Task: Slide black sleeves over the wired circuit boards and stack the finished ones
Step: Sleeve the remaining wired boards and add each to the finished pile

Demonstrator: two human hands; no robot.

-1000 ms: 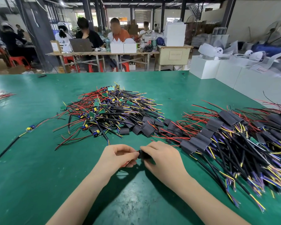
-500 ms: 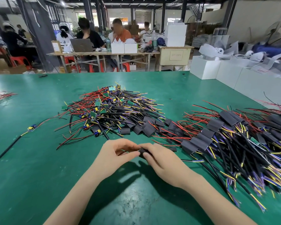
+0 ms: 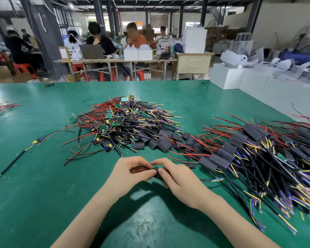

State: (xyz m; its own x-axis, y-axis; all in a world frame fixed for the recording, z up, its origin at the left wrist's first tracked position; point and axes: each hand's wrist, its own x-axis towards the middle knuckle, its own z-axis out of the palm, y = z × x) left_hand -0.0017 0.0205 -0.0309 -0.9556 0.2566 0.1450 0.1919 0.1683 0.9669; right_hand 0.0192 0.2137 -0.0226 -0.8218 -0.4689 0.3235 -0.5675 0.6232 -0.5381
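No readable writing. Left hand (image 3: 132, 173) and right hand (image 3: 175, 178) both pinch one black sleeve (image 3: 157, 172); two wire piles, uncountable; one loose board (image 3: 36, 141).

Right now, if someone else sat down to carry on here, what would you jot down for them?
Left hand holds red wires at one end of the black sleeve; right hand pinches that sleeve; the board is hidden.
Bare boards: middle pile, one stray far left.
Empty sleeves lie beside that pile.
Done: sleeved stack at right.
Left: finish this one, stack it, then the rest.
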